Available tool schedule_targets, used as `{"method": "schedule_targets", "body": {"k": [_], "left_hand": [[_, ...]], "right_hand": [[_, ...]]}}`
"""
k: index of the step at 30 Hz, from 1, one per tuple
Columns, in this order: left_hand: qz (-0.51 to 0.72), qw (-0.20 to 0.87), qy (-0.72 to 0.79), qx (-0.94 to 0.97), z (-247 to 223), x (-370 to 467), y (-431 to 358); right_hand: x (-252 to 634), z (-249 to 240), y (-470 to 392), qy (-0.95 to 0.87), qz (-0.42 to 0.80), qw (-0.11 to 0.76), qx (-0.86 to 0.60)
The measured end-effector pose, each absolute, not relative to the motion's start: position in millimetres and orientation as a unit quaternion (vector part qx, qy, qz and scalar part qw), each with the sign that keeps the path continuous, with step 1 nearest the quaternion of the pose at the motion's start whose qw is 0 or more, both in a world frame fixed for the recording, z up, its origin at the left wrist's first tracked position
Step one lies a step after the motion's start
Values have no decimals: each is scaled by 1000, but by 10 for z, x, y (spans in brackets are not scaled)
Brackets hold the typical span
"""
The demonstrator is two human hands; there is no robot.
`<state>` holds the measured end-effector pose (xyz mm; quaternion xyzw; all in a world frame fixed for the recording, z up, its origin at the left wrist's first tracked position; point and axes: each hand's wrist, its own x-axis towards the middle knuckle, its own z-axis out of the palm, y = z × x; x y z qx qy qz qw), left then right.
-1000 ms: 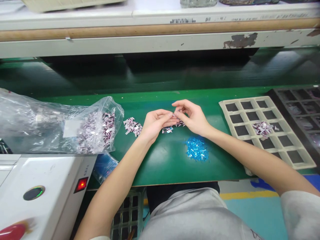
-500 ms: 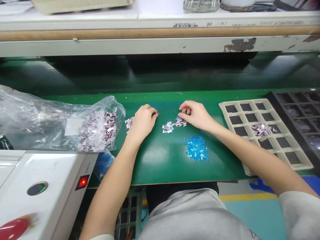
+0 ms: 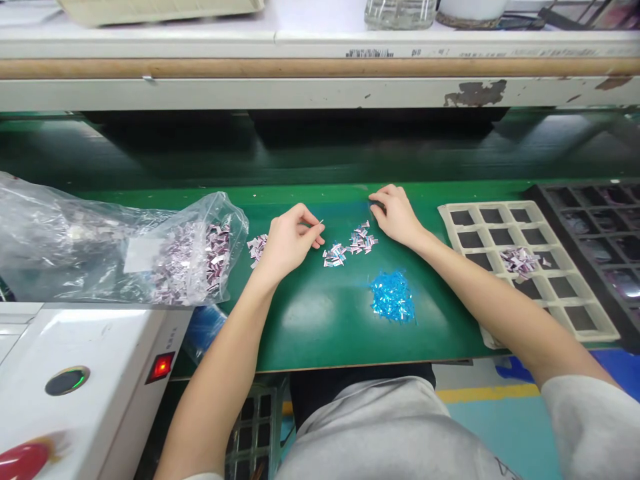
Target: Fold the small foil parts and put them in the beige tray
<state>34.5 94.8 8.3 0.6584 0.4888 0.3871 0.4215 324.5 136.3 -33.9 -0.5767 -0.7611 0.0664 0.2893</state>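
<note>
My left hand point(image 3: 293, 240) is closed in a pinch, thumb and forefinger together on a small pale strip point(image 3: 321, 222) whose tip shows past the fingers. A pile of small printed pieces point(image 3: 258, 247) lies partly hidden behind that hand. My right hand point(image 3: 397, 217) is bent over the green tabletop, thumb close to the fingertips; what they hold, if anything, is too small to make out. Just left of it lies a loose cluster of pink-and-white pieces point(image 3: 363, 240), beside a cluster of bluish-white pieces point(image 3: 334, 255). Nearer my body is a heap of shiny blue slivers point(image 3: 393, 297).
At left, a clear plastic bag point(image 3: 190, 260) of similar pieces lies behind a white machine point(image 3: 100, 373) with a lit red switch point(image 3: 160, 367). To the right are a cream compartment tray point(image 3: 540, 300) holding some pieces and a black tray point(image 3: 590, 227). A shelf point(image 3: 300, 93) crosses the back.
My right hand has moved away from the pink-and-white cluster, up and to the right, uncovering more of it. My left hand has shifted slightly right and turned, its pinched strip now showing.
</note>
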Motion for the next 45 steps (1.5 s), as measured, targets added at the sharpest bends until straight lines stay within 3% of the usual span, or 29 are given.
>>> {"method": "schedule_targets", "body": {"k": [9, 19, 25, 29, 45], "left_hand": [[431, 534, 451, 571, 151, 454, 888], [465, 543, 458, 529, 72, 567, 859], [459, 521, 473, 542, 65, 643, 808], [456, 510, 471, 556, 26, 660, 789], [442, 525, 454, 568, -30, 658, 779]], "right_hand": [[3345, -325, 1414, -747, 99, 317, -576], [3232, -189, 1282, -702, 125, 382, -588], [2845, 109, 868, -692, 272, 459, -487], [2679, 162, 689, -705, 318, 440, -455], [2650, 56, 716, -713, 312, 424, -463]]}}
